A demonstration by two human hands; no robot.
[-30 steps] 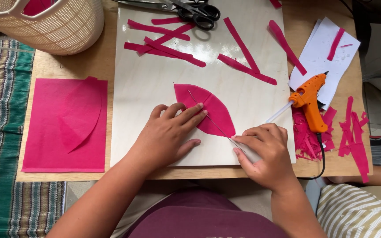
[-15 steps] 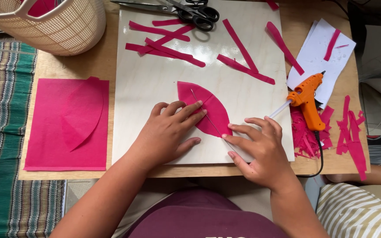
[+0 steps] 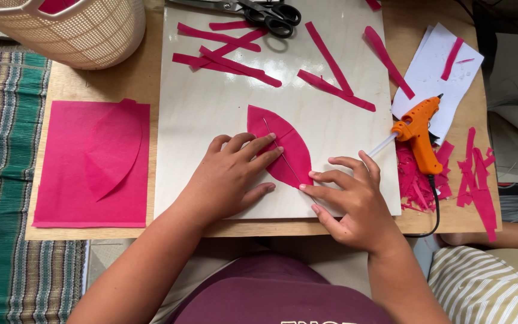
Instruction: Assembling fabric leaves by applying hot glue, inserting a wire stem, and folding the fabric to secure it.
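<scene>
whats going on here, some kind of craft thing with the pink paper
A person is working on a pink leaf-shaped piece with a thin wire lying along its middle, on a white board. The left hand presses flat on the piece's left side, and the right hand has its fingertips at the lower tip. An orange glue gun lies to the right, black-handled scissors at the top among cut pink strips, and a pink sheet sits to the left.

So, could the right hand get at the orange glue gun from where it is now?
Probably yes. The right hand rests flat at the pink petal's lower tip, holding nothing, and the glue gun lies just up and to its right on the board's edge, with nothing between them.
</scene>
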